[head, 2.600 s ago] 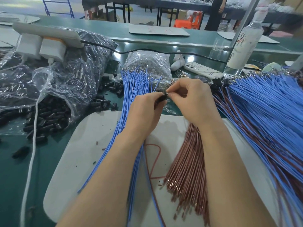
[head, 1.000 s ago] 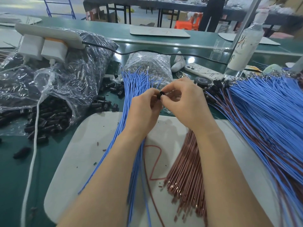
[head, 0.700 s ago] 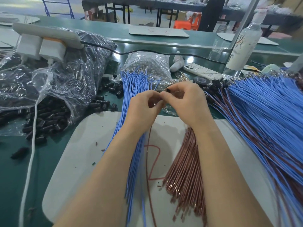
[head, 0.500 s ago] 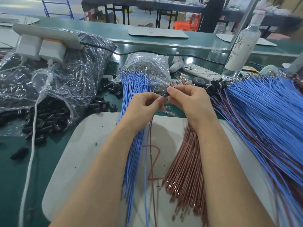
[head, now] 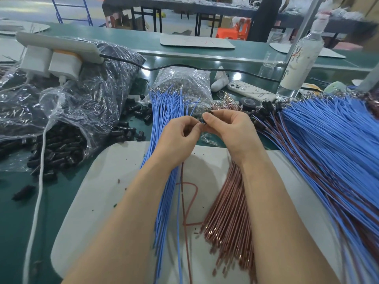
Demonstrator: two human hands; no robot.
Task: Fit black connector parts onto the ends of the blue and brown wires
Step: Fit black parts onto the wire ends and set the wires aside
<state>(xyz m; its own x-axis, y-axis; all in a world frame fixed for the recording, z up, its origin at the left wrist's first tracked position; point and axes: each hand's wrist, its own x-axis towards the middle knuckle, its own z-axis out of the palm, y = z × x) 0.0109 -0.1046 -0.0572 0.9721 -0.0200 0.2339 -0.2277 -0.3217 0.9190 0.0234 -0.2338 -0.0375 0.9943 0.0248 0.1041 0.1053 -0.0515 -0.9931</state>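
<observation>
My left hand point(head: 180, 136) and my right hand point(head: 227, 128) meet above the far edge of a white board point(head: 114, 171). Between their fingertips sits a small black connector point(head: 203, 122), mostly hidden; my right thumb and forefinger pinch it. My left fingers pinch the wire ends beside it. One blue wire point(head: 178, 218) and one brown wire point(head: 184, 218) hang from my hands down across the board. A bundle of blue wires point(head: 166, 111) lies under my left wrist. A brown wire bundle point(head: 229, 218) lies under my right forearm.
Loose black connectors point(head: 131, 128) spill from a clear plastic bag point(head: 61, 119) at the left. A big heap of assembled blue and brown wires point(head: 328, 150) fills the right. Behind are a bag of metal terminals point(head: 182, 83), a phone point(head: 250, 92), a tape roll point(head: 249, 102) and a bottle point(head: 299, 56).
My hands stay together at the same spot, fingers shifting on the connector. A blue and a brown wire now hang straight down from them across the board.
</observation>
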